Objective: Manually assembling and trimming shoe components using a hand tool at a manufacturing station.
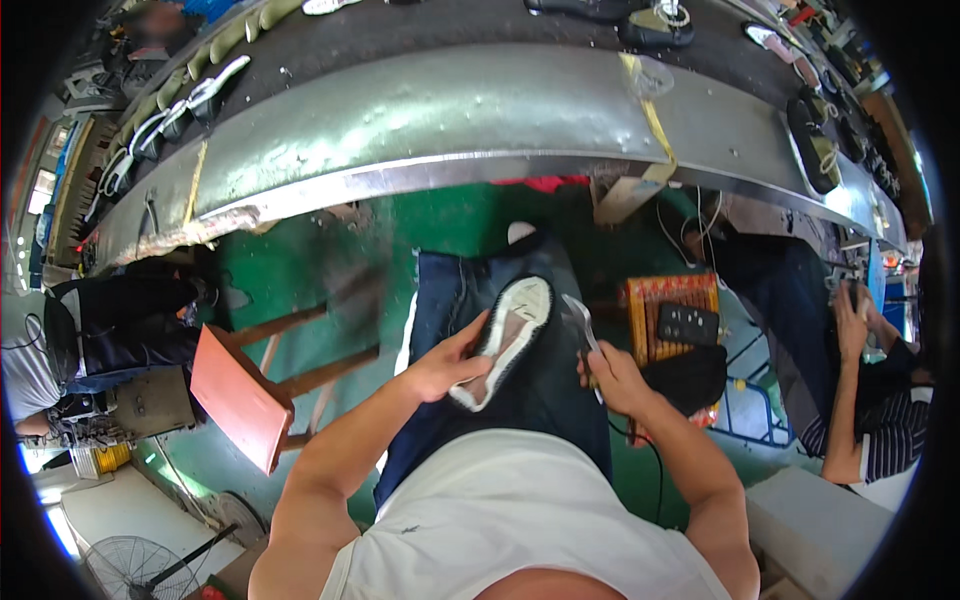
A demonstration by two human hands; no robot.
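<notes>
Over my lap, my left hand (pixel 450 367) is closed round the heel end of a shoe upper on a last (pixel 517 335). Its underside faces up, showing a pale inner sole ringed by a white, gathered edge and a dark rim. In my right hand (pixel 620 382), just right of the shoe, is a pair of metal pincers (pixel 578 318). Their silver head points up toward the bench, apart from the shoe, and the fingers wrap the handles. Whether the jaws are apart is too small to tell.
A metal-edged bench (pixel 420 110) crosses ahead, with shoes (pixel 655 25) on its dark top. An orange stool (pixel 240 395) stands left. At right are a woven seat (pixel 650 300) bearing a black device (pixel 688 323), and a co-worker's arm (pixel 848 390). A fan (pixel 140 570) stands lower left.
</notes>
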